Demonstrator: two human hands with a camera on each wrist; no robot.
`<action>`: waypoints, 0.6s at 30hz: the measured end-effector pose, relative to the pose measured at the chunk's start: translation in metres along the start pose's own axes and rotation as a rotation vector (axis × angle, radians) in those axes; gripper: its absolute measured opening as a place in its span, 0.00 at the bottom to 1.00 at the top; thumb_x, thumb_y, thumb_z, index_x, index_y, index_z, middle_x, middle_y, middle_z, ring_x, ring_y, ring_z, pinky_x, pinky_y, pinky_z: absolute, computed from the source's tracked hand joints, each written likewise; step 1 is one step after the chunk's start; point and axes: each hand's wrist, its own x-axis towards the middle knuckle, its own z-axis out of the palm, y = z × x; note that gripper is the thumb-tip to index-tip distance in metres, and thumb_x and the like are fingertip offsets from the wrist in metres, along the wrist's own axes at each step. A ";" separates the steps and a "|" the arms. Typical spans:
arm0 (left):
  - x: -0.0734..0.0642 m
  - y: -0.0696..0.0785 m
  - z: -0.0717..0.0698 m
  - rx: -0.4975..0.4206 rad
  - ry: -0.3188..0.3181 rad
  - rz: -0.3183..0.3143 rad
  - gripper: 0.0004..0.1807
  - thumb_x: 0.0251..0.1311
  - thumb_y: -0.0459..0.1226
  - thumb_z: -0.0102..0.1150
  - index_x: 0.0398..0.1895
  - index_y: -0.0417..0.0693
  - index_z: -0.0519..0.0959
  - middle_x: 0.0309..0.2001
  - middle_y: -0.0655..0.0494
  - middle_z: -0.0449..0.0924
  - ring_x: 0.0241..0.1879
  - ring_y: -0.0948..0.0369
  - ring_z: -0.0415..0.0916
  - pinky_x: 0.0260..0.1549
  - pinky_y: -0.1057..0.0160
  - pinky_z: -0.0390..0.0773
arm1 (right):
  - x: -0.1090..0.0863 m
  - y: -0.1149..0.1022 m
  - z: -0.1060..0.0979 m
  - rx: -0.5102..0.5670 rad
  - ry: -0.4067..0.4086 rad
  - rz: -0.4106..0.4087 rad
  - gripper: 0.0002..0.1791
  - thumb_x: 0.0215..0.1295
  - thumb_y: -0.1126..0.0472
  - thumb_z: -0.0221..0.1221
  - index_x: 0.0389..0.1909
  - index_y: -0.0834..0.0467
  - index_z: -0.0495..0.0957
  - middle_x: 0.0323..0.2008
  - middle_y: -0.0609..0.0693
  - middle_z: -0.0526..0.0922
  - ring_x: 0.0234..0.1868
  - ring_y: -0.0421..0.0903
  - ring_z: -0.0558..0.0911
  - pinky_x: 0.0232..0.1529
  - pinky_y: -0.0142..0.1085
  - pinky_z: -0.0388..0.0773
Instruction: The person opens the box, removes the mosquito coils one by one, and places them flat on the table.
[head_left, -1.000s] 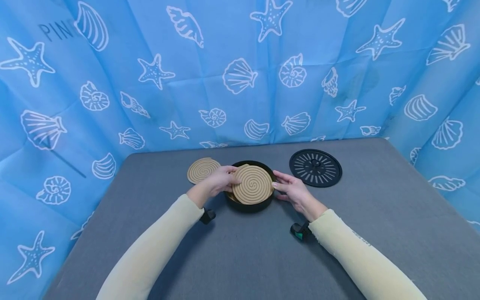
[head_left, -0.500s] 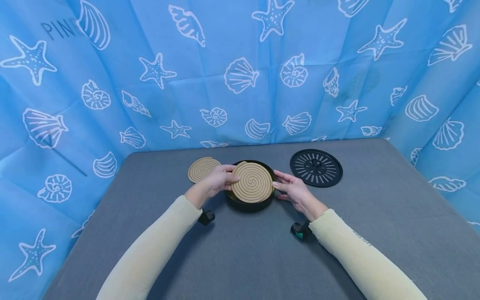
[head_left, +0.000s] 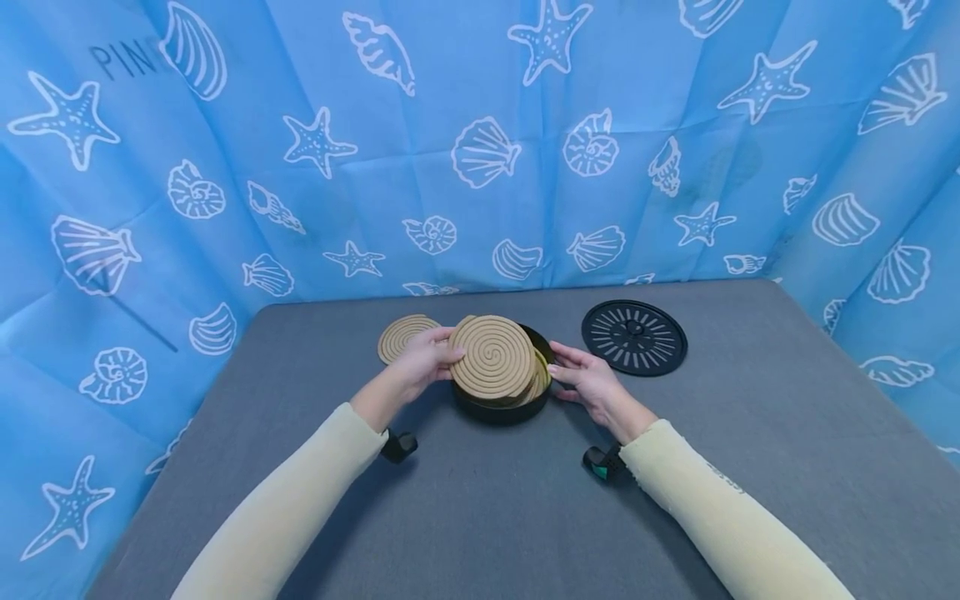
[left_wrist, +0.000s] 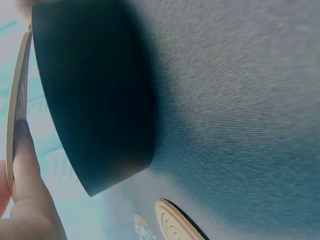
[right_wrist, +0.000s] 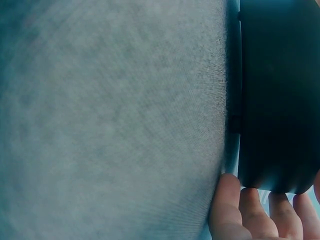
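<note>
My left hand [head_left: 426, 360] pinches a tan spiral mosquito coil [head_left: 491, 357] by its left edge, thumb on top. The coil is tilted above a round black tin [head_left: 495, 413] and covers much of its opening. In the left wrist view the coil [left_wrist: 16, 107] appears edge-on between thumb and fingers, beside the tin's dark wall [left_wrist: 95, 95]. Inside the tin, more coil [head_left: 538, 383] shows at the right, with a yellowish patch. My right hand [head_left: 592, 385] holds the tin's right side; its fingertips touch the wall [right_wrist: 280, 100] in the right wrist view.
Another coil [head_left: 401, 333] lies on the grey table [head_left: 495, 508] behind my left hand, partly hidden by it. A black slotted round lid [head_left: 634, 337] lies to the right of the tin. A blue shell-print curtain [head_left: 420, 183] hangs behind the table.
My left hand has shifted left and slightly up with the coil, uncovering more of the tin's right inside. The right hand stays at the tin's side.
</note>
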 end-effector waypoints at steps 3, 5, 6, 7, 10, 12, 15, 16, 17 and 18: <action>-0.006 -0.002 -0.003 -0.025 0.012 0.027 0.27 0.70 0.26 0.49 0.71 0.37 0.61 0.57 0.38 0.76 0.33 0.65 0.81 0.32 0.68 0.81 | 0.000 0.001 0.000 -0.008 -0.008 -0.009 0.30 0.74 0.66 0.50 0.75 0.58 0.55 0.74 0.57 0.54 0.70 0.55 0.62 0.65 0.54 0.64; -0.010 -0.002 -0.004 -0.037 0.015 0.045 0.28 0.70 0.26 0.48 0.72 0.37 0.59 0.57 0.37 0.75 0.33 0.65 0.81 0.33 0.68 0.82 | -0.001 0.001 0.000 -0.013 -0.015 -0.015 0.30 0.74 0.66 0.49 0.75 0.58 0.54 0.74 0.57 0.53 0.70 0.55 0.62 0.65 0.54 0.64; -0.012 -0.002 -0.005 -0.044 0.014 0.052 0.29 0.70 0.26 0.47 0.73 0.37 0.57 0.58 0.36 0.74 0.33 0.65 0.82 0.33 0.67 0.82 | -0.001 0.001 0.000 -0.014 -0.017 -0.018 0.31 0.74 0.66 0.49 0.75 0.58 0.54 0.74 0.57 0.53 0.70 0.55 0.61 0.65 0.55 0.63; -0.014 -0.002 -0.006 -0.053 0.014 0.057 0.29 0.70 0.25 0.47 0.73 0.36 0.57 0.59 0.35 0.74 0.34 0.65 0.82 0.34 0.67 0.82 | -0.001 0.001 0.000 -0.016 -0.021 -0.020 0.31 0.74 0.66 0.49 0.75 0.58 0.54 0.74 0.57 0.53 0.70 0.55 0.61 0.65 0.55 0.63; -0.021 -0.002 -0.007 -0.075 0.023 0.064 0.29 0.71 0.25 0.45 0.74 0.36 0.55 0.61 0.34 0.72 0.38 0.64 0.82 0.37 0.66 0.82 | -0.002 0.000 0.000 -0.017 -0.030 -0.018 0.31 0.75 0.66 0.49 0.75 0.58 0.53 0.74 0.58 0.52 0.71 0.56 0.60 0.65 0.55 0.62; -0.025 -0.001 -0.008 -0.088 0.038 0.067 0.29 0.71 0.25 0.45 0.74 0.36 0.55 0.62 0.35 0.71 0.41 0.63 0.82 0.39 0.65 0.82 | -0.003 0.000 0.000 -0.017 -0.034 -0.017 0.31 0.75 0.66 0.49 0.75 0.58 0.53 0.75 0.58 0.52 0.71 0.56 0.60 0.65 0.55 0.62; -0.031 0.002 -0.009 -0.102 0.069 0.071 0.28 0.71 0.25 0.46 0.73 0.36 0.56 0.62 0.35 0.71 0.43 0.61 0.82 0.40 0.64 0.82 | -0.002 -0.001 0.000 -0.014 -0.037 -0.011 0.31 0.75 0.66 0.49 0.75 0.58 0.53 0.75 0.57 0.52 0.71 0.55 0.60 0.66 0.55 0.62; -0.033 0.003 -0.010 -0.107 0.078 0.074 0.28 0.71 0.25 0.46 0.73 0.36 0.56 0.62 0.35 0.70 0.43 0.61 0.82 0.41 0.64 0.82 | -0.002 -0.001 0.000 -0.010 -0.038 -0.009 0.31 0.75 0.66 0.49 0.75 0.58 0.53 0.75 0.57 0.52 0.71 0.55 0.60 0.66 0.55 0.62; -0.035 0.004 -0.011 -0.113 0.086 0.078 0.28 0.71 0.25 0.46 0.73 0.36 0.56 0.62 0.34 0.70 0.43 0.61 0.82 0.41 0.64 0.82 | -0.002 -0.001 0.000 -0.007 -0.039 -0.008 0.31 0.75 0.65 0.49 0.75 0.58 0.53 0.75 0.57 0.52 0.71 0.55 0.60 0.66 0.55 0.62; -0.036 0.004 -0.011 -0.121 0.096 0.082 0.28 0.70 0.25 0.46 0.73 0.35 0.56 0.62 0.34 0.70 0.43 0.61 0.82 0.41 0.64 0.82 | -0.002 -0.002 -0.001 -0.006 -0.038 -0.006 0.31 0.75 0.65 0.49 0.75 0.58 0.53 0.75 0.57 0.52 0.71 0.55 0.60 0.66 0.55 0.62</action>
